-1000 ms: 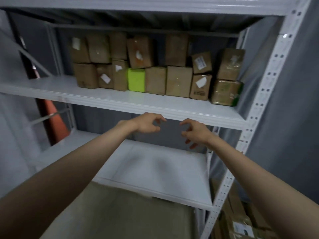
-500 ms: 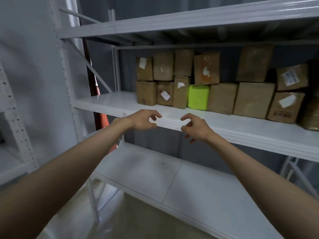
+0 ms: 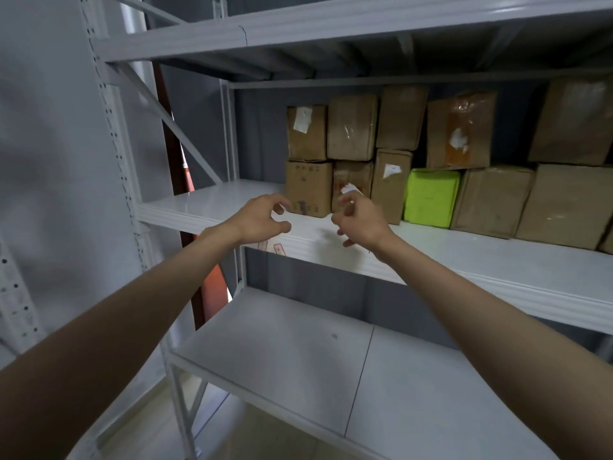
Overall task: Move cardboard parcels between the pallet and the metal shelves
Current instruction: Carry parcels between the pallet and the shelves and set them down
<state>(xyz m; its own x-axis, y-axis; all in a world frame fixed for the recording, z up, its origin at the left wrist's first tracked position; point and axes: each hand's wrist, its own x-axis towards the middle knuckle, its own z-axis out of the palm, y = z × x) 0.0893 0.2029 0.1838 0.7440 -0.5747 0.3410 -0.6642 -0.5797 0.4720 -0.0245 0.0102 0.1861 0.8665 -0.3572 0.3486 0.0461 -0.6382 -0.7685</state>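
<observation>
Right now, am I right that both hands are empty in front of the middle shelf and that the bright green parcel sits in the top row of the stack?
Not quite. The head view shows the bright green parcel in the bottom row, standing on the middle shelf with a brown box above it. The rest holds: the left hand and right hand are both empty in front of that shelf.
</observation>
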